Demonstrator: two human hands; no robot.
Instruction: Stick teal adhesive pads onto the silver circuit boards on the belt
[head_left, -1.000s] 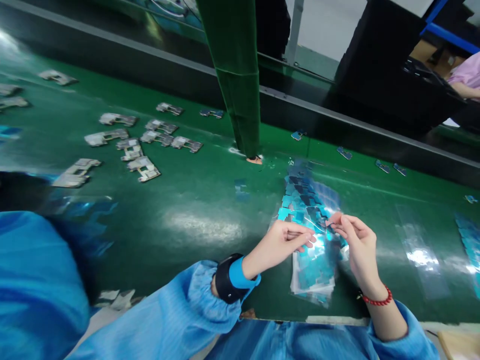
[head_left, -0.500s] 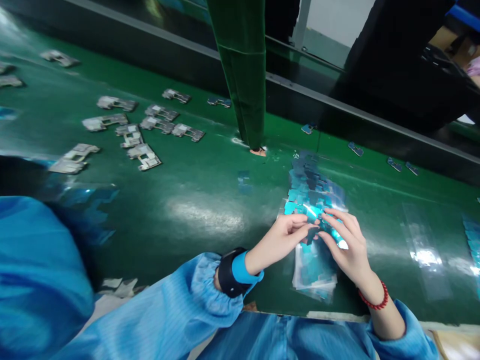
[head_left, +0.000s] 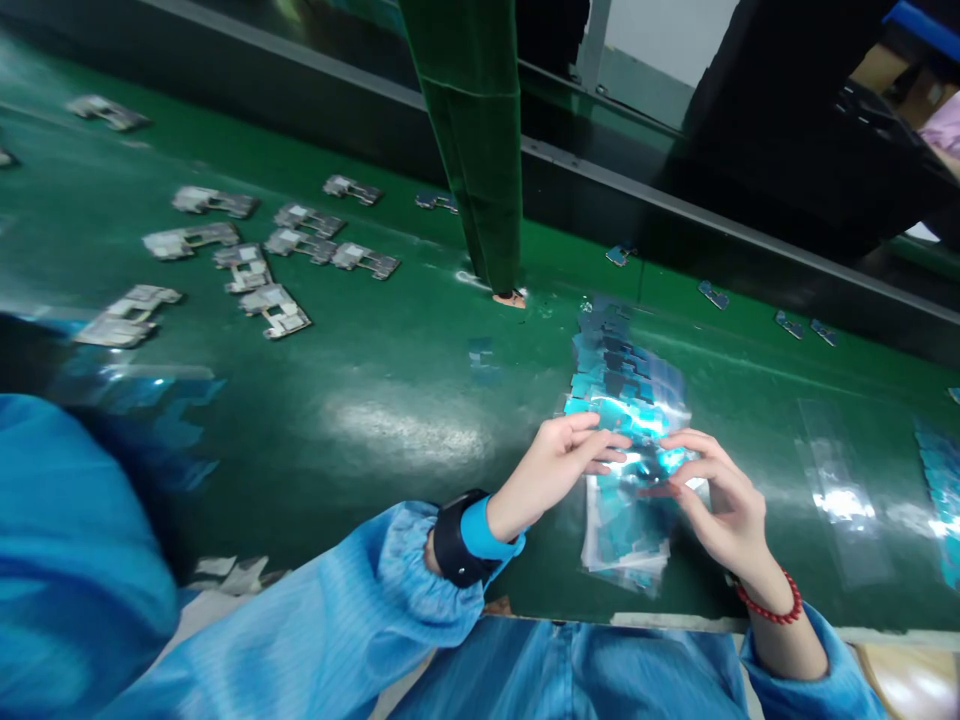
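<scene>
A stack of clear film sheets carrying shiny blue stickers (head_left: 626, 400) lies on the green conveyor belt (head_left: 390, 400) in front of me. My left hand (head_left: 559, 465) rests on the stack's left side, fingers pinched toward its middle. My right hand (head_left: 720, 505) hovers over the right side, its fingers curled and pinching at a small blue sticker (head_left: 654, 465) between both hands. A black wrist strap (head_left: 454, 540) is on my left wrist, a red bead bracelet (head_left: 772, 605) on my right.
Several grey metal frame parts (head_left: 262, 270) lie scattered on the belt at upper left. A green post (head_left: 480, 150) stands at the belt's far side. Clear film strips (head_left: 832, 490) lie to the right. A few small blue pieces (head_left: 712, 295) sit near the black rail.
Both hands have stayed over the sticker stack. My right hand has shifted slightly right and down, and its fingers now curl more around the small sticker.
</scene>
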